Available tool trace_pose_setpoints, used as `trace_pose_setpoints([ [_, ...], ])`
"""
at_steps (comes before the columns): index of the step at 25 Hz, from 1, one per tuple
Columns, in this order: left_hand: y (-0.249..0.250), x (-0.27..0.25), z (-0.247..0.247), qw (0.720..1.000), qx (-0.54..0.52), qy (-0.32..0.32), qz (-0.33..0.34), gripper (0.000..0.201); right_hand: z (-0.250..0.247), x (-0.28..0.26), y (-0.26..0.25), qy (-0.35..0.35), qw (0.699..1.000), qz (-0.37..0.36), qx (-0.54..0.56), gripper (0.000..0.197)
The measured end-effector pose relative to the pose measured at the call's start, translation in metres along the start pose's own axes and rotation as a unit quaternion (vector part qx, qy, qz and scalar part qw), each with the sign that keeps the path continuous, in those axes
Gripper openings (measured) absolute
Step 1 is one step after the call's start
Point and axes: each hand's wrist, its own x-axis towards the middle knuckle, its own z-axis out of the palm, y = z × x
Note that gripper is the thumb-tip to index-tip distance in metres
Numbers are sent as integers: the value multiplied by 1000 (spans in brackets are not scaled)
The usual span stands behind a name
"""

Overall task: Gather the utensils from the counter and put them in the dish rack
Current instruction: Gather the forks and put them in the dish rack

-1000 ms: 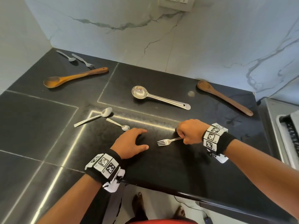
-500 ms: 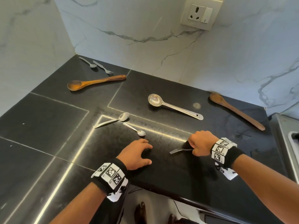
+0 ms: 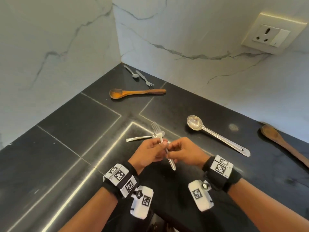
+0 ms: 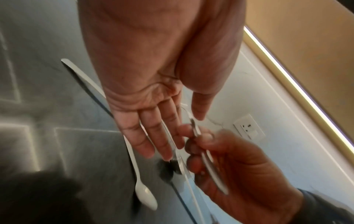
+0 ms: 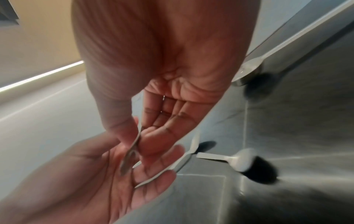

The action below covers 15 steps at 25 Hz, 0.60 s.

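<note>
A steel fork (image 3: 157, 130) is lifted above the black counter (image 3: 75, 124), tines up. My right hand (image 3: 169, 149) pinches its handle between thumb and fingers; the pinch on the fork (image 5: 128, 160) is plain in the right wrist view. My left hand (image 3: 160, 144) is against the fork (image 4: 195, 131) with straight fingers and the thumb apart. A table spoon (image 3: 138, 139) lies just behind the hands, and a teaspoon (image 4: 145, 197) lies on the counter under them. The dish rack is out of view.
A steel serving spoon (image 3: 217, 137) lies to the right, with a wooden spoon (image 3: 282, 146) beyond it. Another wooden spoon (image 3: 137, 93) lies further back, and a small spoon (image 3: 133, 73) and a fork (image 3: 145, 79) lie in the corner. A wall socket (image 3: 270, 36) is on the marble wall.
My right hand has lifted the fork off the counter and turned it tines up. My left hand has risen from the counter to meet it. The view has swung left.
</note>
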Motion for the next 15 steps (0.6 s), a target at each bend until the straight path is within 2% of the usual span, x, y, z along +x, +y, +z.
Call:
trace_pose_setpoints([
  [2,21,8,-16,998,-30,58,11,21,1,35,-21,-27,999,-19,-22,9],
  [4,38,19,-38,992,-42,115,21,23,-10,68,-37,-35,999,-10,-36,11],
  [7,60,33,-71,979,-78,185,26,26,-48,128,-52,20,993,-7,-115,13],
  [10,76,48,-95,974,-81,209,11,26,-90,209,-61,84,965,-30,-246,12],
  [13,86,63,-109,976,-69,206,-4,27,-121,289,-72,141,920,-36,-365,29],
  [15,88,66,-112,977,-71,201,-11,25,-132,324,-76,163,907,-7,-387,37],
])
